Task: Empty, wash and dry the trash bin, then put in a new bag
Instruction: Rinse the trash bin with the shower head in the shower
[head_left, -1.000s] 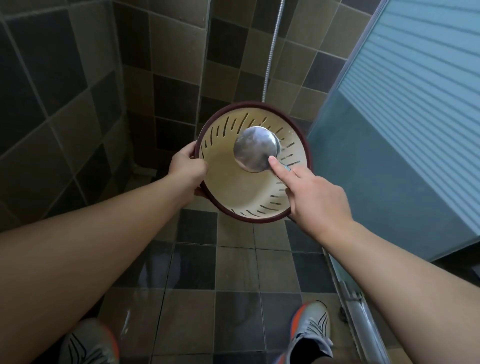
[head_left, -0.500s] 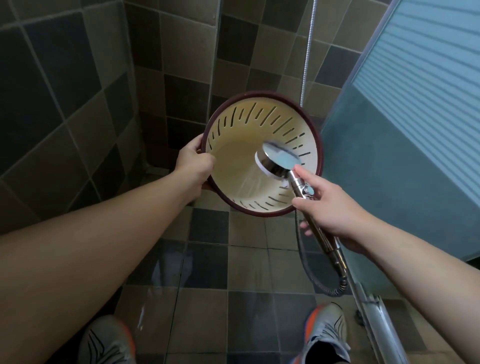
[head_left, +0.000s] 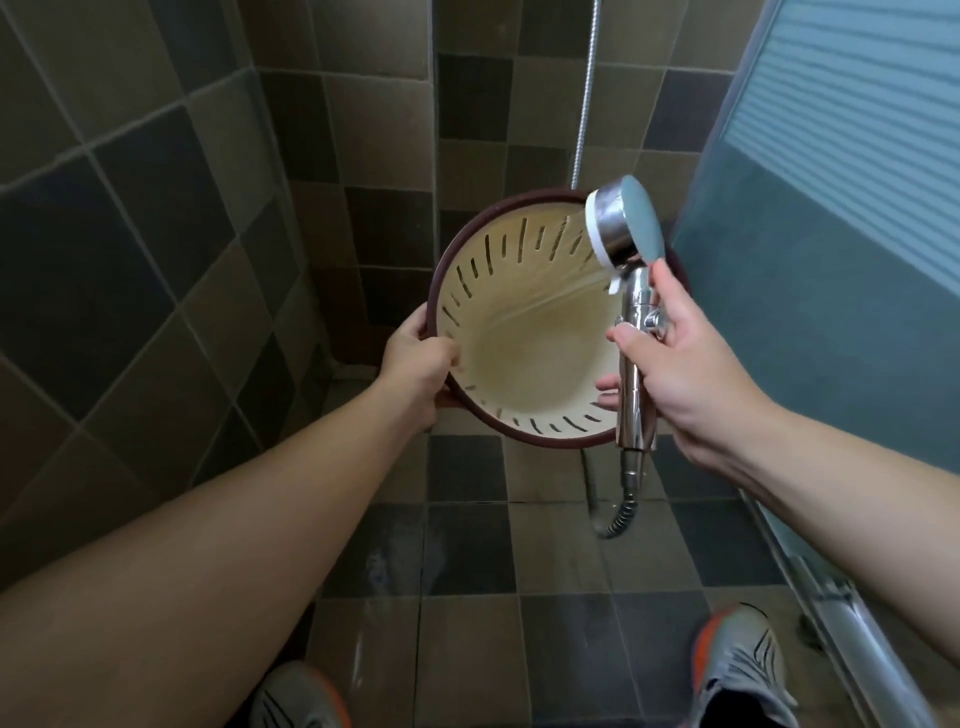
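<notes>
Trash bin (head_left: 524, 358): cream inside, dark red-brown rim, slits around the upper wall; held off the floor and tipped so its mouth faces the person, in front of the tiled corner.
Left hand (head_left: 418, 364): grips the bin's left rim, thumb over the rim on the inner wall, fingers wrapped behind.
Right hand (head_left: 685, 358): curled round the chrome handle of the shower head (head_left: 626, 226), thumb pressed on the front of the handle, fingertips showing on its far side.
Shower head: at the bin's upper right rim, its face turned left into the bin.
Water (head_left: 550, 306): streams slant from the head across the bin's inside toward the lower left.
Hose (head_left: 621, 512): metal, loops below the handle; another stretch rises up the wall behind the bin.
Floor (head_left: 467, 545): brown and grey tiles, wet patches.
Shoes (head_left: 743, 670): grey with orange, at the bottom edge.
Glass door (head_left: 831, 260): frosted, on the right.
</notes>
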